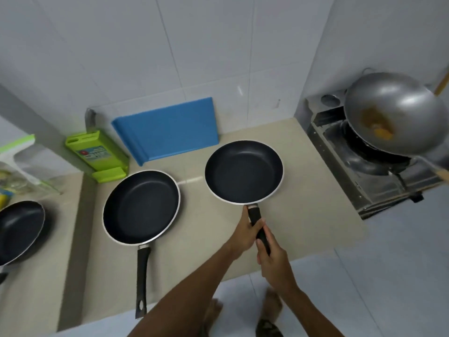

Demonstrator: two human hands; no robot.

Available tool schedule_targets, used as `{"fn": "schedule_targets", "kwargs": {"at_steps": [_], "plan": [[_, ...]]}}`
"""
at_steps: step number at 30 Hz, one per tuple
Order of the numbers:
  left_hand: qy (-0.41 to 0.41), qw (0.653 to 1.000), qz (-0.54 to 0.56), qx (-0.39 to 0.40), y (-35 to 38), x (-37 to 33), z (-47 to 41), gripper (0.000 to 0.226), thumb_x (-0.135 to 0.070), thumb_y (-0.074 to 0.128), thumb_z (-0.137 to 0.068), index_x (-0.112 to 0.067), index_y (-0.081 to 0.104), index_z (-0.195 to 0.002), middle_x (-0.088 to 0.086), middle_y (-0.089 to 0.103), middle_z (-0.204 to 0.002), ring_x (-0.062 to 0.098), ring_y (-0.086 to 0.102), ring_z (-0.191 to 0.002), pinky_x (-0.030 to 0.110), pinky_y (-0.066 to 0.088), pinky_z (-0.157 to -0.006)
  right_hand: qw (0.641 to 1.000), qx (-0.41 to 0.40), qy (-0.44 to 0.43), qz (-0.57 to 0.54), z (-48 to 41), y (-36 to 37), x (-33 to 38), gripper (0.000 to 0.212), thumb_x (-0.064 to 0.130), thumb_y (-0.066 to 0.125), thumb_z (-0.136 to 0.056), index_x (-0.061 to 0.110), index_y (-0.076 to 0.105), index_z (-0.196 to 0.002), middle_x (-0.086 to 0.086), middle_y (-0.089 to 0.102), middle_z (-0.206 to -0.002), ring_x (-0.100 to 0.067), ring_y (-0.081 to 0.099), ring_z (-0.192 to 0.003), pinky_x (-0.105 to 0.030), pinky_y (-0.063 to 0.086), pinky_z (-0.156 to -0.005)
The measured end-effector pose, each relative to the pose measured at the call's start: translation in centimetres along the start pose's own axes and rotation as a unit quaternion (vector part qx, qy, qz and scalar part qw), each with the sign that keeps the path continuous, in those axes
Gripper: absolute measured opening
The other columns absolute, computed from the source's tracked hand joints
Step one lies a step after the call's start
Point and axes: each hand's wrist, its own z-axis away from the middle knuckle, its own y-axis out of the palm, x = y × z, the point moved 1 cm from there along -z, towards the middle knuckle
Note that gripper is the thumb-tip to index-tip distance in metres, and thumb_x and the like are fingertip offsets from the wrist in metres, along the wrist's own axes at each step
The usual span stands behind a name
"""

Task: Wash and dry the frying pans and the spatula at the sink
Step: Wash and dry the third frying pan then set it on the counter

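Head view, looking down on the beige table [303, 215], and three dark frying pans are in play. The big pan [142, 206] sits flat mid-table, its long handle pointing back at the person. Right of it is the smaller pan [244, 172], the one in hand; I can't tell whether its base touches the table or hangs just above. A third pan [19, 229] is cut off at the left edge. No spatula or sink in shot.

That smaller pan looks rigid and moderately weighty, with the load out front in the bowl. Its coating will likely turn slick once wet and soapy, so the black handle [255, 215] is the place to take it, close to the bowl for control.

And that's the grip here. The left hand [247, 235] wraps the handle near the rim, index finger laid forward along it. The right hand [273, 263] curls round the handle's tail. Both forearms reach straight out.
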Motion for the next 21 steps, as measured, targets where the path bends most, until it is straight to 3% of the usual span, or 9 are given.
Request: {"fn": "schedule_targets", "kwargs": {"at_steps": [4,9,11,15,21], "plan": [[-0.003,1.000,-0.011,-0.013,2.0,-0.8,-2.5,0.065,-0.031,0.055,-0.105,-0.036,0.015,-0.157,0.005,0.062,-0.114,0.012,0.064,-0.093,0.019,0.056,-0.078,1.000,0.020,-0.001,0.003,-2.5,-2.6,-1.4,0.050,0.035,0.045,-0.103,0.038,0.031,-0.151,0.003,0.053,-0.056,-0.008,0.048,-0.046,-0.029,0.042,-0.047],[-0.005,0.999,-0.040,-0.024,2.8,-0.6,-4.2,0.059,-0.030,0.052,-0.107,-0.040,0.014,-0.151,0.005,0.061,-0.120,0.013,0.064,-0.099,0.015,0.056,-0.079,0.999,0.036,-0.010,-0.010,-3.8,-3.4,-2.2,0.058,0.040,0.042,-0.098,0.026,0.031,-0.153,0.021,0.060,-0.060,-0.007,0.052,-0.046,-0.019,0.044,-0.046],[-0.010,0.998,-0.062,-0.028,2.9,-0.2,-4.8,0.064,-0.032,0.051,-0.107,-0.034,0.012,-0.157,0.002,0.059,-0.122,0.012,0.063,-0.100,0.015,0.056,-0.080,0.999,0.036,-0.006,-0.012,-4.2,-3.5,-2.6,0.059,0.039,0.043,-0.098,0.023,0.033,-0.153,0.019,0.062,-0.061,-0.006,0.051,-0.045,-0.018,0.043,-0.046],[-0.022,0.995,-0.090,-0.036,3.3,1.0,-5.3,0.067,-0.036,0.052,-0.106,-0.034,0.010,-0.159,0.011,0.059,-0.131,0.029,0.065,-0.112,0.026,0.057,-0.090,0.999,0.041,0.013,-0.010,-4.3,-3.4,-3.5,0.060,0.041,0.043,-0.097,0.021,0.036,-0.153,0.018,0.063,-0.064,-0.006,0.056,-0.049,-0.015,0.046,-0.049],[-0.043,0.994,-0.099,-0.033,3.2,1.9,-5.8,0.067,-0.038,0.051,-0.106,-0.037,0.009,-0.158,0.008,0.062,-0.124,0.024,0.067,-0.106,0.029,0.060,-0.090,0.998,0.057,0.022,-0.003,-4.6,-3.2,-4.3,0.062,0.043,0.042,-0.096,0.021,0.035,-0.153,0.012,0.070,-0.084,-0.011,0.066,-0.062,-0.017,0.053,-0.054]]}}
